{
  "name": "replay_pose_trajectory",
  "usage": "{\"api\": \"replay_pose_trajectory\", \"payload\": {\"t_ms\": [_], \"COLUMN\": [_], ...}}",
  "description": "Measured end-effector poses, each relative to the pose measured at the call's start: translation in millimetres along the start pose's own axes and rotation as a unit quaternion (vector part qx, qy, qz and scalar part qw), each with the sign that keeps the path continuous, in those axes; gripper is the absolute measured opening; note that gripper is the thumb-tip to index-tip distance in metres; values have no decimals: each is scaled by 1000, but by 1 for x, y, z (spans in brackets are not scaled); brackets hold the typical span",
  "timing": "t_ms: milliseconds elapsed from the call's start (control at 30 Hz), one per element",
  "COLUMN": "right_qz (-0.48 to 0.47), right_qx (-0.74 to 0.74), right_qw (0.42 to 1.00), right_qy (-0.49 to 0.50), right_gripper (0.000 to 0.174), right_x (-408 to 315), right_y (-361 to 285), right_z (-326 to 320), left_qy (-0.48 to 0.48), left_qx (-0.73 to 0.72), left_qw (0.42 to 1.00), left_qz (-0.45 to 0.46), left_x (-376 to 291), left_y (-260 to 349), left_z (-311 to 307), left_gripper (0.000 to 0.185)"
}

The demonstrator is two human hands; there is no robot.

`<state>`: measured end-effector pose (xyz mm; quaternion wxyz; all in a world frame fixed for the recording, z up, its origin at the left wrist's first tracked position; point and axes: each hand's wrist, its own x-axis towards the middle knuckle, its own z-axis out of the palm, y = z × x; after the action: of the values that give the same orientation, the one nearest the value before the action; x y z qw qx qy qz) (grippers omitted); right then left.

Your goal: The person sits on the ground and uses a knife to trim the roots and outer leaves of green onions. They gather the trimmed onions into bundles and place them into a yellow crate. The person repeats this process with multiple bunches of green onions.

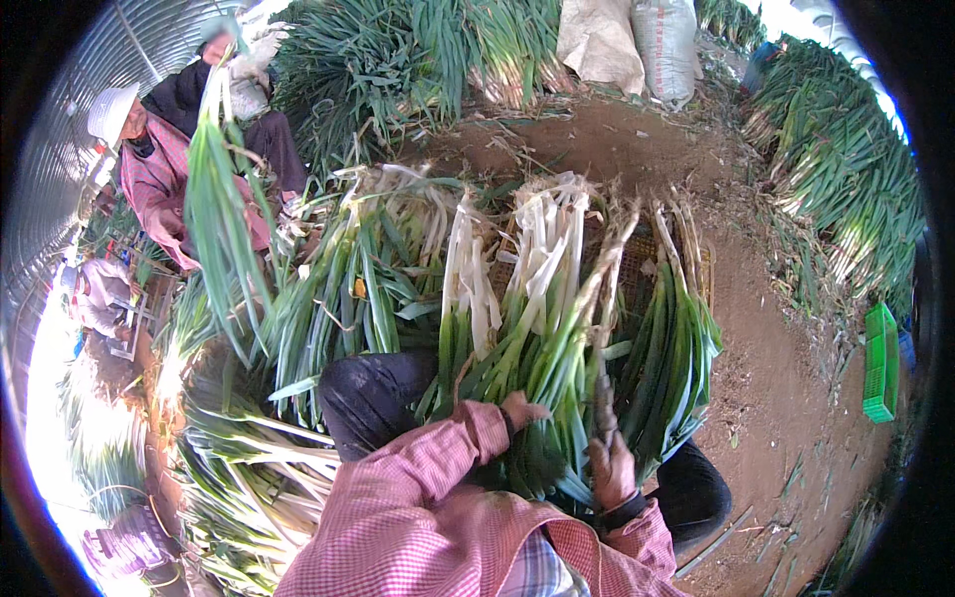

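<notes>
Across my lap lie bunches of leeks or similar long green onions (548,298), roots and white shanks pointing away from me, green leaves towards me. My left hand (524,410) is on the leaves of the middle bunch; its fingers are partly hidden. Lower down on the right, my right hand (613,466) is closed around a slim grey-brown piece (604,399), which points up alongside the stalks. Whether it is a tool or a withered stalk is unclear. Another bunch (668,351) leans just right of this hand. A yellow plastic crate (709,269) shows partly beneath the stalks.
At left, a person in a white hat (112,112) sits near a raised leek bunch (224,179); another person (272,142) is behind. More leeks (261,477) lie at my left. Leek heaps (835,172), sacks (664,52) and a green crate (880,362) stand around the dirt floor (776,388).
</notes>
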<state>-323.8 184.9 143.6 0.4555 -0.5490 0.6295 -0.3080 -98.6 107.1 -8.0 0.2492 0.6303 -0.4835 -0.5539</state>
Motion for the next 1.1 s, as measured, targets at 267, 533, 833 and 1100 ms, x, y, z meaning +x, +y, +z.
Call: {"api": "replay_pose_trajectory", "payload": {"t_ms": [267, 533, 833, 1100], "right_qz": [-77, 55, 22, 16], "right_qx": [-118, -175, -131, -34], "right_qw": [990, 980, 991, 999], "right_qy": [5, -73, -26, -17], "right_gripper": [39, 52, 56, 43], "right_x": [89, 213, 282, 66], "right_y": [5, -29, 32, 7], "right_z": [27, 33, 25, 31], "left_qy": [14, 16, 124, 8], "left_qx": [-38, -63, 218, 243], "left_qw": [999, 998, 952, 969], "left_qz": [-23, -14, 173, -49], "left_x": [-13, -39, -11, 93], "left_y": [1, 43, 135, 139], "left_z": [3, -5, -34, -27], "left_gripper": [55, 53, 68, 63]}}
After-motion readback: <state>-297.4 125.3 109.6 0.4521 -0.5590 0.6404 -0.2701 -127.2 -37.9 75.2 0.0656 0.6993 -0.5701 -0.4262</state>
